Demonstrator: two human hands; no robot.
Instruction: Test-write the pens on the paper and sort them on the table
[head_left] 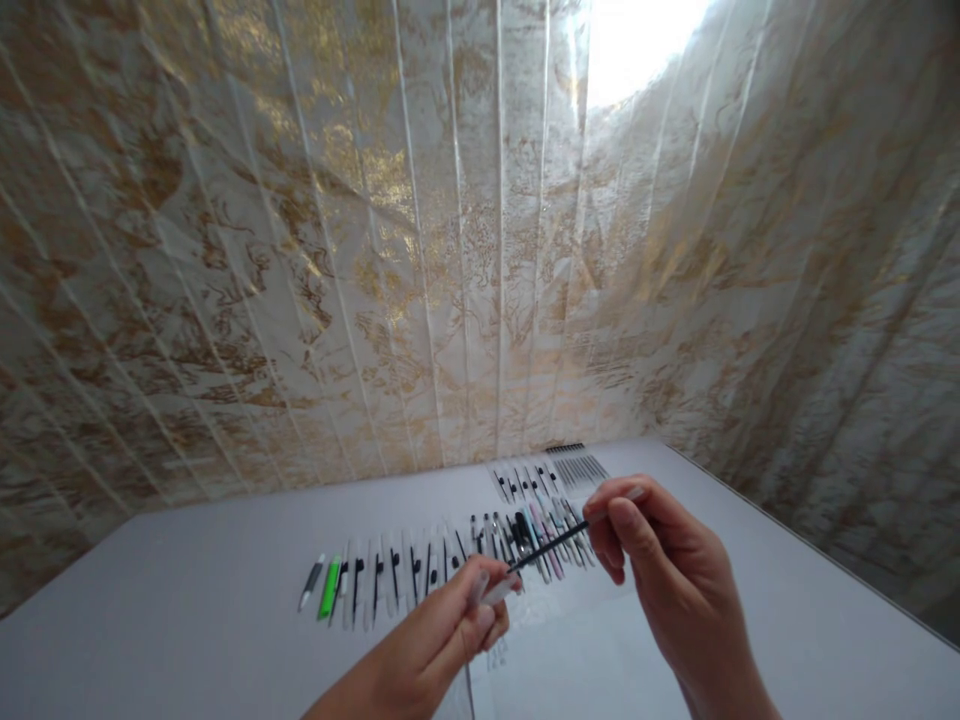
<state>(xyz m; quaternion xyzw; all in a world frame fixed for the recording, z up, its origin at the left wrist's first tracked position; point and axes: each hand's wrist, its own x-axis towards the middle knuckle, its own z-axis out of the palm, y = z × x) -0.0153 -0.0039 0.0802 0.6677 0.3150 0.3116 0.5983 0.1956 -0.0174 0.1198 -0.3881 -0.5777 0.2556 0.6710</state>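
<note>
My left hand (457,625) is closed on a clear pen barrel (501,590), holding it up over the white table (187,600). My right hand (660,570) pinches a thin black ink refill (551,545), whose lower tip meets the open end of the barrel. Both hands hover just in front of a row of pens (450,560) lying side by side on the table, with a green pen (329,588) near its left end.
A second group of clear pen parts (525,480) and thin black refills (581,468) lies further back. Marbled beige-and-gold wall panels (420,250) enclose the table at back and right. The table's right edge (825,560) runs diagonally.
</note>
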